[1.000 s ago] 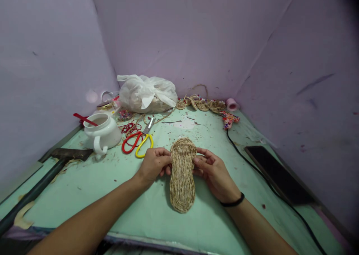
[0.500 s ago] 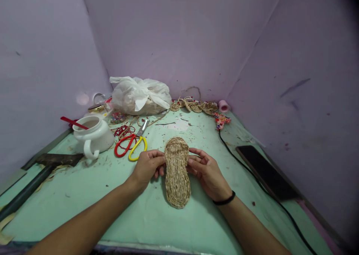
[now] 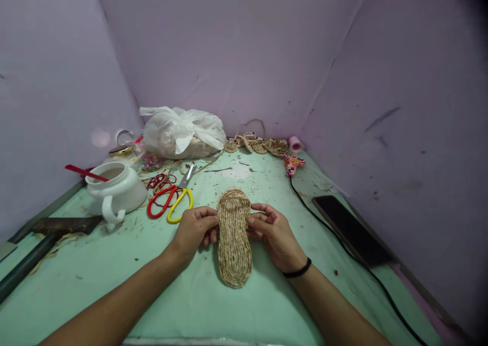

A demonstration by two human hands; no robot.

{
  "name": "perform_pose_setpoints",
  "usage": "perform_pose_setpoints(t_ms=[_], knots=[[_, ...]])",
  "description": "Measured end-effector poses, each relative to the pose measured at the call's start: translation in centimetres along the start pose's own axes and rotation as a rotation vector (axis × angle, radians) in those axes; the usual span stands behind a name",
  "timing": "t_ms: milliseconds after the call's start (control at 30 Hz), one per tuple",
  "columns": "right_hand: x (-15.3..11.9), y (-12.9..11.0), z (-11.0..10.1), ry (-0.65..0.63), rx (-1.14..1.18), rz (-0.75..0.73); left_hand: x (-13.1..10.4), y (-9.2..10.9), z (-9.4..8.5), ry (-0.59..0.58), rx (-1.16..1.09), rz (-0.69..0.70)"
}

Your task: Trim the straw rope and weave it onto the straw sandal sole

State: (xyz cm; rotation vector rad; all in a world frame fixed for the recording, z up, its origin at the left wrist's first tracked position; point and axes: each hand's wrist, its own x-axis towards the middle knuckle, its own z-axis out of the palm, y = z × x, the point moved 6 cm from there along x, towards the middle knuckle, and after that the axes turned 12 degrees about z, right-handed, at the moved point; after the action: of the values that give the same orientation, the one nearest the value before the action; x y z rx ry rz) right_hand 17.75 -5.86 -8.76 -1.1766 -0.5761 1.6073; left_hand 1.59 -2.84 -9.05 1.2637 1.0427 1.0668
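A woven straw shoe sole [image 3: 234, 239], rounded at both ends and narrower at the waist, is held upright in front of me over the green tabletop. My left hand [image 3: 196, 229] pinches its left edge between thumb and fingers. On the opposite edge, my right hand [image 3: 272, 231] grips with the thumb in front and some fingers behind, partly hidden. A black band circles my right wrist. Scissors [image 3: 171, 196] with one red and one yellow handle lie beyond my left hand, blades pointing away.
To the left stand a white pot [image 3: 122, 188] with a red stick and a hammer-like tool [image 3: 57, 231]. At the back are a white plastic bag [image 3: 183, 132], small straw pieces [image 3: 255, 144] and a pink spool [image 3: 295, 144]. A black phone [image 3: 351, 229] and a cable [image 3: 324, 219] lie right.
The view has swung slightly to the right, so everything sits a little further left in the picture. Both hands keep the same hold on the straw sole.
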Motion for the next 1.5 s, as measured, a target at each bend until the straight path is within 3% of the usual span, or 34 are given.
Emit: perform_pose_setpoints(t_ms=[667,1100,1500], knots=[[0.3,0.4,0.2,-0.038,0.006,0.027,0.1,-0.1,-0.2,0.059,-0.017,0.003],[0.3,0.4,0.1,-0.008,-0.010,0.021,0.1,0.0,-0.1,0.035,-0.036,-0.001],[0.9,-0.1,-0.3,0.048,0.005,-0.071,0.2,0.0,0.8,-0.104,0.034,-0.040]])
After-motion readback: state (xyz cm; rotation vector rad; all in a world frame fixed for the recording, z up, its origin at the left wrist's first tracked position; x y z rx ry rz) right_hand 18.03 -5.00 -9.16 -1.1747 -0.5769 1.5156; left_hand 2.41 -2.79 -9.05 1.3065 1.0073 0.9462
